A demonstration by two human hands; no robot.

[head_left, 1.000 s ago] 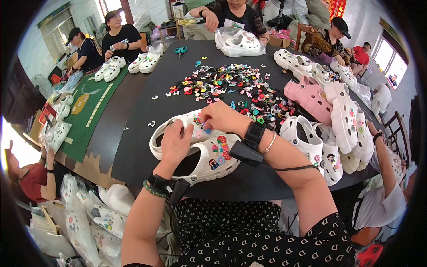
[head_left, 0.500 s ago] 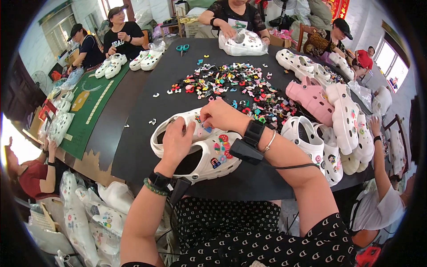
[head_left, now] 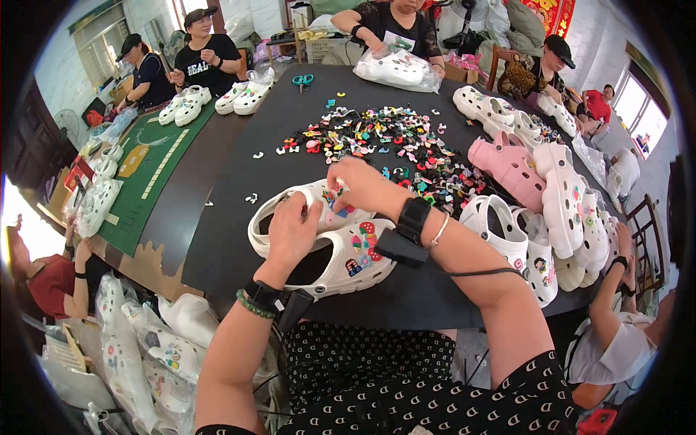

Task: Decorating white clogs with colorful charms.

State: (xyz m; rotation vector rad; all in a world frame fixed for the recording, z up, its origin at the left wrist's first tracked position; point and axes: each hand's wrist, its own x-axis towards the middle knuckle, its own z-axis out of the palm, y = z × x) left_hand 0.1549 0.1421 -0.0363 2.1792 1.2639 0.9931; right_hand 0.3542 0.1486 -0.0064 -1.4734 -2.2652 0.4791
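Observation:
Two white clogs lie side by side on the black table before me. The near clog point(head_left: 341, 259) carries colourful charms on its upper, among them a strawberry and a flower. My left hand point(head_left: 292, 230) curls its fingers over the opening of the far clog point(head_left: 262, 233) and grips it. Above that clog's toe, the fingers of my right hand point(head_left: 360, 190) are pinched together on a small shoe charm, of which only a pale bit shows. More charms point(head_left: 341, 215) sit in the far clog's upper just under these fingers, partly hidden by them.
Loose charms point(head_left: 377, 134) are heaped beyond the clogs. White clogs point(head_left: 495, 233) and a pink clog point(head_left: 507, 170) stand to the right. Scissors point(head_left: 303, 81) lie at the far left. Bagged clogs point(head_left: 170, 348) are piled lower left. Several people work around the tables.
My right hand has lifted slightly off the far clog's upper, uncovering more charms, and a pale bit shows at its fingertips. My left hand keeps its grip.

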